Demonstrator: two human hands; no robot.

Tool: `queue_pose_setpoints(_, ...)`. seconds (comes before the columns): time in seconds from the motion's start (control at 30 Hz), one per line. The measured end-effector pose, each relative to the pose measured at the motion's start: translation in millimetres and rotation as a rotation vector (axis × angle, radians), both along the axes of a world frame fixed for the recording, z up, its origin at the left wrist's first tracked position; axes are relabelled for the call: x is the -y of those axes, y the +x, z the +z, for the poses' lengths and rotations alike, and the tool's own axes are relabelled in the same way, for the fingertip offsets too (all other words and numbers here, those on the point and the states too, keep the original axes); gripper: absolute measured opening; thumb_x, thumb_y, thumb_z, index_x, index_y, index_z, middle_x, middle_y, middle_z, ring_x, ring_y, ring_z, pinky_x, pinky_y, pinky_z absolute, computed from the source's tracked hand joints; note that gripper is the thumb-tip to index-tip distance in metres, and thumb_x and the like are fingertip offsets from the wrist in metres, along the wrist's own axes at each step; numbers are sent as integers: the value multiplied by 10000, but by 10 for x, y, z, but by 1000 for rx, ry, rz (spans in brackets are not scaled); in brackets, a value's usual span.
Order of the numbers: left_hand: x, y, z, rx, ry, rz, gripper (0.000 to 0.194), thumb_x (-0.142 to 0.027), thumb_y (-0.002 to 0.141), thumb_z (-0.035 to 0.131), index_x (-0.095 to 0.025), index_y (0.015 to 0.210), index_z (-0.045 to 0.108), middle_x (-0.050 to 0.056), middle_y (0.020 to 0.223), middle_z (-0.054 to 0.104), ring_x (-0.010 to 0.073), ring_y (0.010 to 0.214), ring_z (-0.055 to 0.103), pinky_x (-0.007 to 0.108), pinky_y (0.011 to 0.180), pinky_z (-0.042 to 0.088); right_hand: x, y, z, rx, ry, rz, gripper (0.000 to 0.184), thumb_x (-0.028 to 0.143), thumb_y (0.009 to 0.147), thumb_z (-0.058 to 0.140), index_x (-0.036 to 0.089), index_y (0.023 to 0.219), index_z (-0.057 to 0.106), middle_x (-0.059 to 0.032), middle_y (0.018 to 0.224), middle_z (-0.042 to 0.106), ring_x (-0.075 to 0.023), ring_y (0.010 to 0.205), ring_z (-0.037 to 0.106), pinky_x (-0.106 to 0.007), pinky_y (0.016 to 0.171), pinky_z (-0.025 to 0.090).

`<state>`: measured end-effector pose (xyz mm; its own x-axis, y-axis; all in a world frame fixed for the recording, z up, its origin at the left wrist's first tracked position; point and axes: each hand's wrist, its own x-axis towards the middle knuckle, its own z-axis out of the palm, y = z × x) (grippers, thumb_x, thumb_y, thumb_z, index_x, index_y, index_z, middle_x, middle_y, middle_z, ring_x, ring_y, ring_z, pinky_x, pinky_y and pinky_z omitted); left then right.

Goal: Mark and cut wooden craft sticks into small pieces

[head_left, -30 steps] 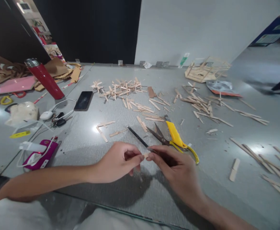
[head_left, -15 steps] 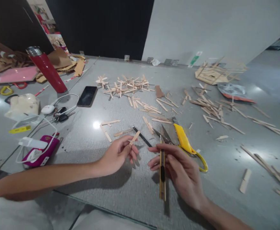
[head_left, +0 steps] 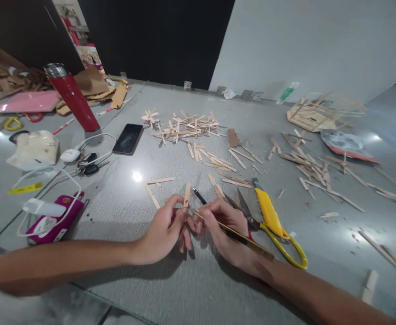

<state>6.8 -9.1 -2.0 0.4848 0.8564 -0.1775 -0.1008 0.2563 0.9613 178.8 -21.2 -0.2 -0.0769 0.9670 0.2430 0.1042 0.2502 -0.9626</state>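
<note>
My left hand (head_left: 165, 230) pinches a short wooden stick (head_left: 186, 195) that stands upright between thumb and fingers. My right hand (head_left: 223, 225) grips a yellow utility knife (head_left: 241, 236) like a pen, its tip pointed left at the foot of the stick. The two hands touch above the grey table (head_left: 198, 289). A black pencil (head_left: 199, 196) lies just behind them. Yellow-handled scissors (head_left: 272, 221) lie open right beside my right hand.
Loose wooden sticks (head_left: 187, 126) are scattered across the middle and right. A stick-built frame (head_left: 316, 113) stands far right. A red bottle (head_left: 71, 99), a phone (head_left: 128, 139), keys (head_left: 86, 164), a mouse (head_left: 69, 155), a pink device with a white cable (head_left: 53, 216) and cardboard scraps (head_left: 92, 85) occupy the left.
My right hand swung the knife from upright to pointing left and closed in on my left hand. The stick in my left hand now stands upright. The view shifted slightly.
</note>
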Motion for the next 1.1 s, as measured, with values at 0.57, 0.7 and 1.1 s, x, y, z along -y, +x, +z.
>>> queue_pose_setpoints(0.57, 62, -54, -35, -133, 144, -81, 422, -541, 1098, 417, -188, 885, 503, 5, 696, 637, 72, 434, 585, 142, 394, 403, 32, 36, -40, -59, 28, 47, 198, 308, 1025, 646, 227, 848, 618, -25, 677, 759, -146, 492, 721, -240, 462, 607)
queue_pose_setpoints(0.7, 72, -51, -30, -148, 162, -78, 373, -468, 1103, 424, -193, 861, 494, 3, 690, 638, 68, 435, 585, 137, 406, 411, 36, 33, -16, -29, 59, 33, 230, 330, 1042, 628, 228, 836, 619, -9, 607, 738, -149, 463, 712, -237, 448, 598)
queue_pose_setpoints(1.1, 88, -50, 15, -203, 214, -76, 327, -351, 1109, 379, -203, 843, 500, -48, 576, 549, 77, 423, 577, 141, 428, 412, 86, 46, -65, 33, -7, 3, 225, 351, 1045, 621, 260, 839, 635, -4, 667, 784, -179, 536, 759, -265, 510, 624)
